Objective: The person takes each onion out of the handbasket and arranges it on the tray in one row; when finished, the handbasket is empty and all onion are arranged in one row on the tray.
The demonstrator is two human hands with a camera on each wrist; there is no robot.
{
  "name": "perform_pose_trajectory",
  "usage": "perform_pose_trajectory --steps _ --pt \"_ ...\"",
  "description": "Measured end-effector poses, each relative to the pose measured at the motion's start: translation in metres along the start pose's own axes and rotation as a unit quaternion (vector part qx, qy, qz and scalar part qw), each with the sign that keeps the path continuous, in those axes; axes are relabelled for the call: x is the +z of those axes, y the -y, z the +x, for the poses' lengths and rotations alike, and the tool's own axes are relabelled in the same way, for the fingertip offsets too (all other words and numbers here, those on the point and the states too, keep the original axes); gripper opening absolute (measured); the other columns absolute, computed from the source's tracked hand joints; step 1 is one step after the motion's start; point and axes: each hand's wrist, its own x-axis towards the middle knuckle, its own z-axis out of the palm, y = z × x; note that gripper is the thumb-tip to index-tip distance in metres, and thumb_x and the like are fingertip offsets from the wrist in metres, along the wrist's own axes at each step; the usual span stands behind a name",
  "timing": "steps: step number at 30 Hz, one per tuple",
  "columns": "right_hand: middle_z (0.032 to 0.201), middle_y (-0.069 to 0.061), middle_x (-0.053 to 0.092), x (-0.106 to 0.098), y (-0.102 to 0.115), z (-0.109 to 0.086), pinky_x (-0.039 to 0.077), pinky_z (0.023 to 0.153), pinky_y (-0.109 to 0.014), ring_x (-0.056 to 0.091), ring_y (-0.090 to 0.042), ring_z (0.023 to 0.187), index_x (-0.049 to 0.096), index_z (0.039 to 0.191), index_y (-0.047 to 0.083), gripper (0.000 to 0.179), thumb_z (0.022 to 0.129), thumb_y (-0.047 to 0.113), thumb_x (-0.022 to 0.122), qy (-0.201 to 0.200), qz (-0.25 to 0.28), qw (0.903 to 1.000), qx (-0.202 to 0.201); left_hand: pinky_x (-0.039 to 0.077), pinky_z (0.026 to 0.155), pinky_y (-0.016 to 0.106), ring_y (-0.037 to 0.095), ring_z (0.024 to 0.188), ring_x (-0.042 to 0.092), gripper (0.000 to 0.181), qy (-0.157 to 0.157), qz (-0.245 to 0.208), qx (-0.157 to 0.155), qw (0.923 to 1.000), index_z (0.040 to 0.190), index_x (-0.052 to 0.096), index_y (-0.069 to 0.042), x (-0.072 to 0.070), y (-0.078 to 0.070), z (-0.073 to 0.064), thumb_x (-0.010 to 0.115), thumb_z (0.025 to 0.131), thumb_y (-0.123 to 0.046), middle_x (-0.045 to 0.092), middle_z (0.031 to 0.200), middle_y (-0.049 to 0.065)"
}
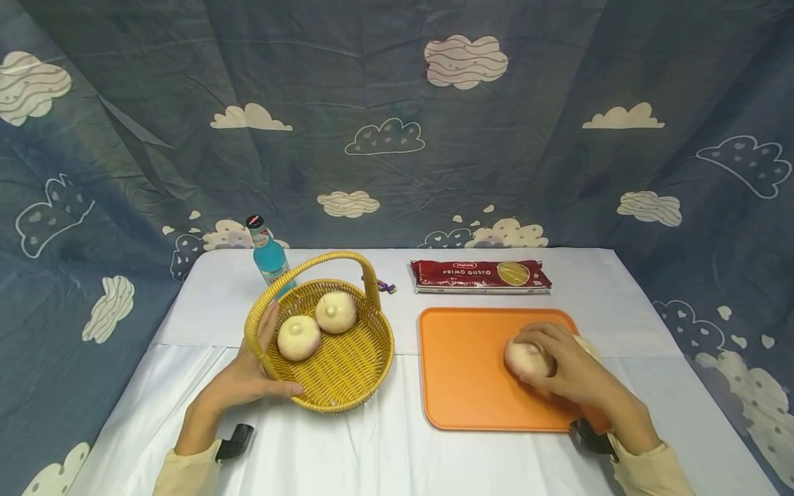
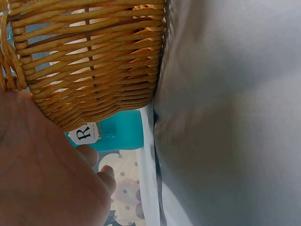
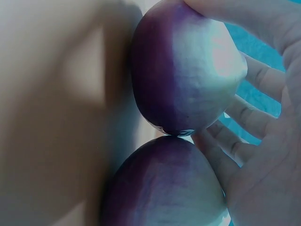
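A yellow wicker basket (image 1: 347,375) with an arched handle stands on the left, tilted so its inside faces me. Two turnips, one nearer the left rim (image 1: 299,338) and one behind it (image 1: 336,312), lie inside. My left hand (image 1: 238,379) grips the basket's left side, thumb over the front rim. On the orange tray (image 1: 465,372), my right hand (image 1: 567,365) curls its fingers and thumb round a turnip (image 3: 183,70), purple below and white above. Touching that one is another turnip (image 3: 164,188), mostly hidden behind the hand in the head view.
Behind the basket stands a bottle of blue drink (image 1: 270,256). A small purple-wrapped candy (image 1: 386,286) lies just right of the handle. Beyond the tray is a red spaghetti packet (image 1: 477,275). A dark cloud-patterned curtain (image 1: 384,179) hangs behind the white-covered table (image 1: 397,448).
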Motion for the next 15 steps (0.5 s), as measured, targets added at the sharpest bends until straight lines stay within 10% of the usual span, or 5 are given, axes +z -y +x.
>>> perform_pose_trajectory --steps 15 --pt "0.127 -0.008 0.060 0.0004 0.0001 0.0010 0.040 0.094 -0.035 0.049 -0.023 0.117 0.066 0.122 0.016 0.060 0.068 0.021 0.093 -0.004 -0.011 0.9999 -0.003 0.004 0.112 0.077 0.046 0.152 -0.009 0.148 0.002 0.000 -0.002 1.0000 0.162 -0.008 -0.015 -0.0004 -0.0004 -0.0002 0.098 0.059 -0.028 -0.016 0.168 0.005"
